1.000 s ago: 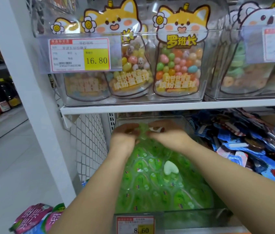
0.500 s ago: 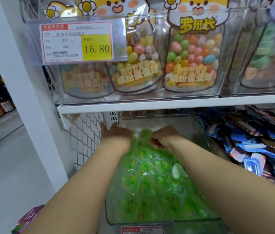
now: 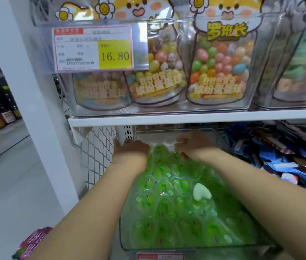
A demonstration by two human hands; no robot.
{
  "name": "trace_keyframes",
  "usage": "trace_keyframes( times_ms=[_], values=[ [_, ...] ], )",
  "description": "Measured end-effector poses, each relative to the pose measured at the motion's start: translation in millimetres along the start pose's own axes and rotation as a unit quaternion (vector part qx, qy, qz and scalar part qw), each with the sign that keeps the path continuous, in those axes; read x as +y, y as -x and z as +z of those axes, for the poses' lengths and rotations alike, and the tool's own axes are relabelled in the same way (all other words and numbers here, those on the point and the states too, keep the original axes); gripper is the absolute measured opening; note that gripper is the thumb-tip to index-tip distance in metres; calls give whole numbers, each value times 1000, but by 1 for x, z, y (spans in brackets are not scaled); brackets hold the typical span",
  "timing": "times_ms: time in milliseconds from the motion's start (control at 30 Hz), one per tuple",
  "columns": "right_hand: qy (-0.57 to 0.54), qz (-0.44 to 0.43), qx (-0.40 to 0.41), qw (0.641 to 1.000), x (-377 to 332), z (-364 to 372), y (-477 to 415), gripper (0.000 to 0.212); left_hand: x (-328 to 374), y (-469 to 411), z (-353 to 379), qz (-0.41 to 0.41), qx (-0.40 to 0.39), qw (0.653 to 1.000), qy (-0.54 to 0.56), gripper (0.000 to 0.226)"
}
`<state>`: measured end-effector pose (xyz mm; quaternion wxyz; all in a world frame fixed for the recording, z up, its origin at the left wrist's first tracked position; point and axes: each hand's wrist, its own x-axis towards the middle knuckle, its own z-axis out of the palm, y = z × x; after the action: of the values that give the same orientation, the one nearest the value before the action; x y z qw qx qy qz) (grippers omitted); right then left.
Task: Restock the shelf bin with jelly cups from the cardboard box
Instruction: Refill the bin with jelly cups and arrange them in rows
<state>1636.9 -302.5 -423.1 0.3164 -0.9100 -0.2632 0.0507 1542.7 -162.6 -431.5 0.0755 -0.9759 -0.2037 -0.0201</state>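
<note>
Reaching both arms into the shelf bin point(image 3: 157, 136), left hand point(image 3: 131, 150) and right hand point(image 3: 194, 145) sit knuckles-up at its far end, on the green jelly cups point(image 3: 163, 186) filling it. Fingers curl down out of sight, so can't tell if they're gripping anything.

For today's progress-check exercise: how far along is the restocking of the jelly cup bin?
Done: green jelly cups fill most of the bin. In hand: the left hand and right hand reach to the back of the pile; their grip is hidden. Left: the bin's back strip looks bare, and one pale heart-shaped cup sits on top of the green ones. The cardboard box is not in view, so remaining stock is unknown.
</note>
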Motion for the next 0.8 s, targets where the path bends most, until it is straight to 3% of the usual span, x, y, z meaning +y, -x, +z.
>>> trace_keyframes(
  times_ms=[67,133,200,267,433,567,633,700,733,800],
  values=[
    [65,-42,17,997,2,-21,11,15,4,3,-2,7,53,998,11,46],
    [175,-63,-35,982,8,-31,21,24,12,7,0,18,109,994,13,44],
    [267,-70,-87,957,15,-28,27,12,22,12,4,34,135,990,15,42],
    [321,-64,-109,939,24,-19,30,32,27,17,8,52,136,989,9,41],
    [313,-37,-52,948,43,-10,29,33,22,24,13,61,128,990,0,40],
    [286,-46,-32,957,46,-11,27,33,27,24,14,69,89,992,52,47],
    [211,-51,17,976,42,-13,23,31,32,22,16,70,72,992,75,53],
    [12,-12,79,997,36,-10,15,27,34,17,19,69,51,994,74,58],
    [-106,22,91,990,34,-6,10,26,35,14,21,69,36,995,69,60],
    [-312,101,80,941,32,7,0,32,35,9,23,67,1,996,58,65]
  ],
)
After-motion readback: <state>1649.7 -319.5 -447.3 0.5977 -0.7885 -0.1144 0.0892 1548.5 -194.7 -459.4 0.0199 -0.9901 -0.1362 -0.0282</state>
